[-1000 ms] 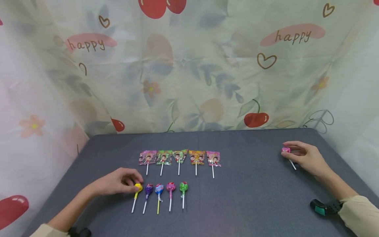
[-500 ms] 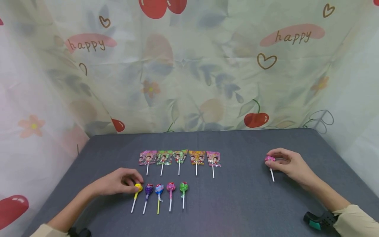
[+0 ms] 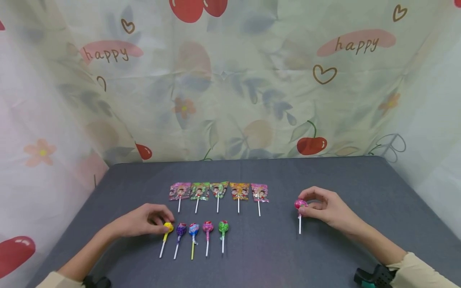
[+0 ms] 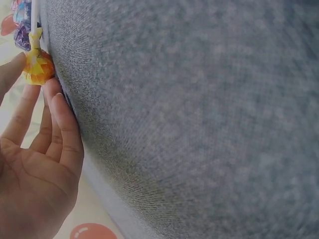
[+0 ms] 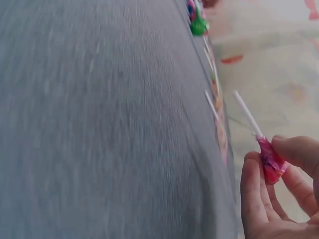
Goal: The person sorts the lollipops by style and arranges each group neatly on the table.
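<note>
My right hand (image 3: 329,209) pinches a pink-wrapped lollipop (image 3: 300,204) by its round head, and its white stick points down toward me. The right wrist view shows the pink wrapper (image 5: 271,162) between thumb and fingers. At the left end of the front row, my left hand (image 3: 144,221) holds the head of a yellow lollipop (image 3: 168,227) between thumb and fingertips. Beside it lie a purple lollipop (image 3: 181,229), a blue one (image 3: 193,229), another pink one (image 3: 207,227) and a green one (image 3: 223,227), sticks toward me.
Behind the front row lies a row of flat-packed lollipops, from a purple packet (image 3: 179,191) at the left to a pink packet (image 3: 260,193) at the right. All rest on a grey cloth-covered table (image 3: 273,256). A printed curtain (image 3: 230,100) hangs behind its far edge.
My right hand has carried the pink lollipop leftward and nearer to me, from the table's right side toward the rows. The left hand stays at the yellow lollipop.
</note>
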Demonstrator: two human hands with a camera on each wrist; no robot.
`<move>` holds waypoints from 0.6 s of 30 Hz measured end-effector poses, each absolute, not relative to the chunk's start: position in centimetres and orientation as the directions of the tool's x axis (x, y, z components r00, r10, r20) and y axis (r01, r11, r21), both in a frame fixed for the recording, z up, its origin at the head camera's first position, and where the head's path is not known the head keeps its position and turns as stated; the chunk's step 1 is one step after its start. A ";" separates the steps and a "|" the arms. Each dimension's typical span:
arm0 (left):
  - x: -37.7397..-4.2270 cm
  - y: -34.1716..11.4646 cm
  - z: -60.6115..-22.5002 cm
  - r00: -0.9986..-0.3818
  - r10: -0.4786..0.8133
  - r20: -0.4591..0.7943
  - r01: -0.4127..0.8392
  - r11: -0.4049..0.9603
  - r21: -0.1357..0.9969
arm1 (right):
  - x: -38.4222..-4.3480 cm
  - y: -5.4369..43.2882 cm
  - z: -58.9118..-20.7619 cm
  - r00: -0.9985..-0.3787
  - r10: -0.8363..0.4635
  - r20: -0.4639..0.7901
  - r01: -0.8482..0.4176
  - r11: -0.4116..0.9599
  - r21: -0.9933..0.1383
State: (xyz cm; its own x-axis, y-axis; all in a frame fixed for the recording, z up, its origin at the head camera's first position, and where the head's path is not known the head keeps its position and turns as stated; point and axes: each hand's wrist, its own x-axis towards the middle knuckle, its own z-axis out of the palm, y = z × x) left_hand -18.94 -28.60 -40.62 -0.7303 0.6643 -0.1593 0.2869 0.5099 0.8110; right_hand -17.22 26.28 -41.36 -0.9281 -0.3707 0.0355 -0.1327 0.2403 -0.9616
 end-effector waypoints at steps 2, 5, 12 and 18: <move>-18.9 -28.6 -40.6 -0.728 0.667 -0.156 0.287 0.504 0.814 | -17.1 25.4 -41.3 -0.916 -0.400 0.040 -0.143 0.232 -0.962; -18.8 -28.6 -40.6 -0.725 0.672 -0.151 0.289 0.495 0.819 | -17.0 24.1 -41.2 -0.894 -0.444 0.053 -0.164 0.217 -0.962; -18.8 -28.6 -40.7 -0.724 0.673 -0.150 0.292 0.496 0.818 | -16.4 20.8 -41.5 -0.849 -0.524 0.072 -0.188 0.173 -0.967; -19.0 -28.7 -40.7 -0.728 0.667 -0.159 0.292 0.511 0.808 | -15.9 18.1 -42.1 -0.804 -0.589 0.083 -0.164 0.086 -0.983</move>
